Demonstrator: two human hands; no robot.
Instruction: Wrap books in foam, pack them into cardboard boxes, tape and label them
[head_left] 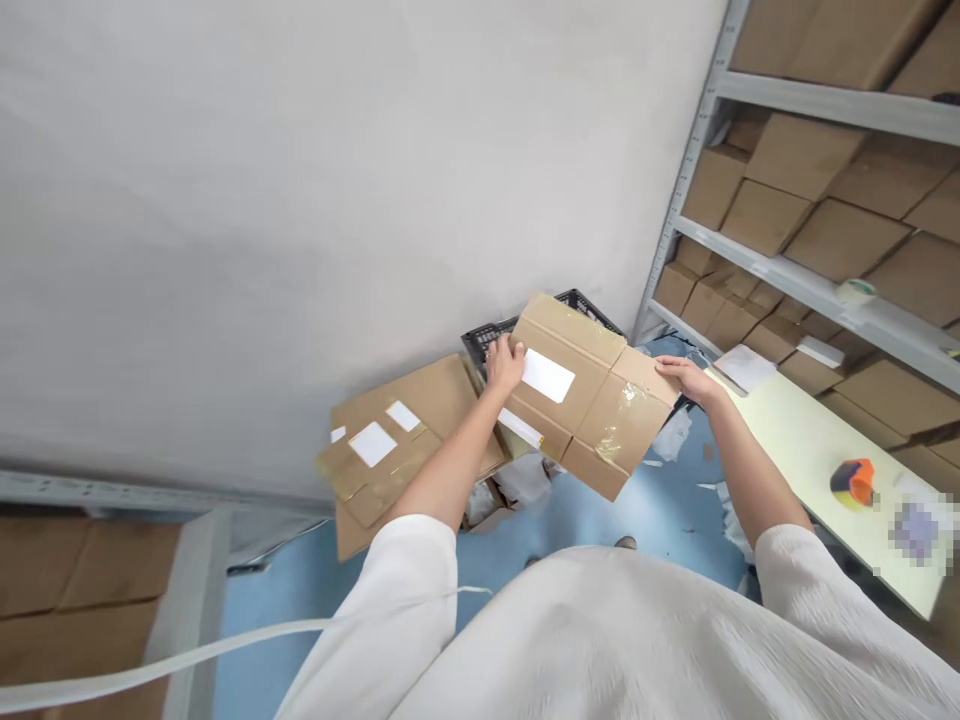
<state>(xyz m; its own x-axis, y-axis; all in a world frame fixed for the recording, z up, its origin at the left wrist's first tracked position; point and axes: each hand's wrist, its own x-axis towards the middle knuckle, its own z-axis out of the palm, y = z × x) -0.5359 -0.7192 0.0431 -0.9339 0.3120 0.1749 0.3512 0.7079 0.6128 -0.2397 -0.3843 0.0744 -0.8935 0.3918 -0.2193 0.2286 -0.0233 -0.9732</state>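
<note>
A flattened cardboard box (592, 435) with a white label (550, 376) and strips of clear tape hangs tilted in front of me. My left hand (505, 363) grips its left edge, fingers curled beside the label. At the right edge, my right hand (684, 377) pinches the cardboard with its fingers fairly straight; the thumb is mostly hidden. Behind and under this sheet shows a black plastic crate (484, 340), largely covered. More flattened cardboard (442, 395) with white labels leans to the left, below my left forearm.
Metal shelving (795, 275) full of cardboard boxes stands on the right. A pale table (795, 440) holds an orange and black object (853, 482). Boxes (112, 560) sit at lower left. Plastic scraps (673, 433) lie on the blue floor; a white wall rises ahead.
</note>
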